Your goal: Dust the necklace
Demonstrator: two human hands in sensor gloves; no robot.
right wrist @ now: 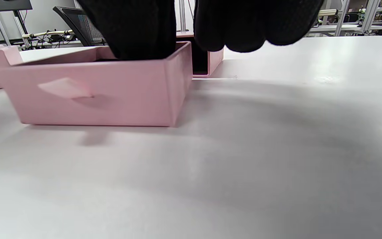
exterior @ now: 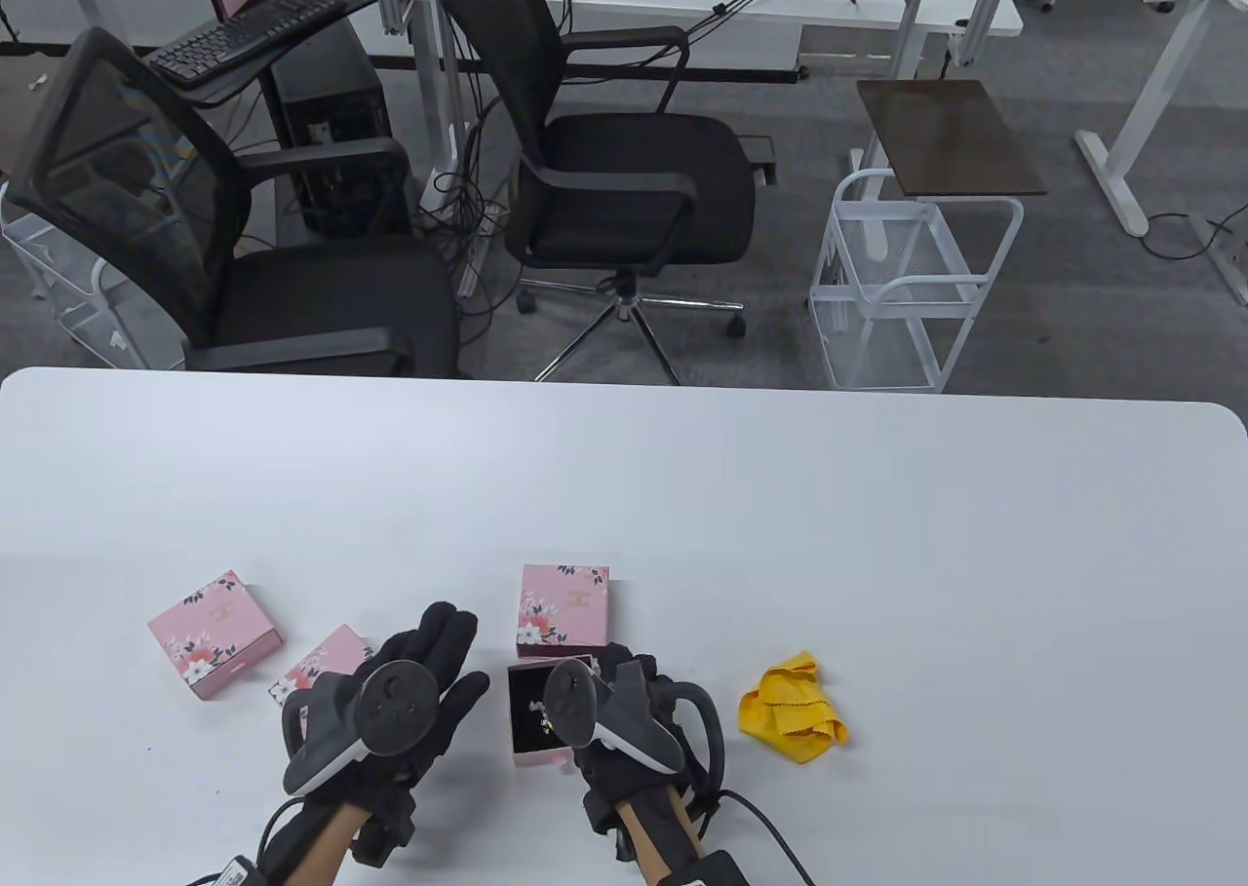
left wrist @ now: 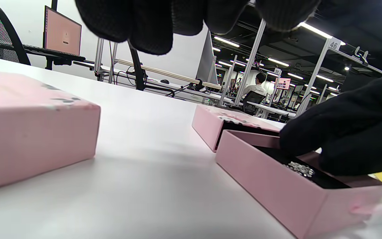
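Right hand: fingers reach into the open drawer tray, over the necklace on its black lining; whether they pinch it cannot be told.
Left hand: flat, fingers straight, holding nothing, just left of the tray, probably waiting to steady it.
Sleeve: behind the tray, slid clear for access.
Yellow cloth: right of the hand, likely staged for wiping.

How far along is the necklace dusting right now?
Done: the drawer box is slid out of its sleeve, baring the necklace. In hand: the right hand reaches into the box; its grip is hidden. The left hand hovers open. Left: the yellow cloth lies untouched, so no dusting yet.
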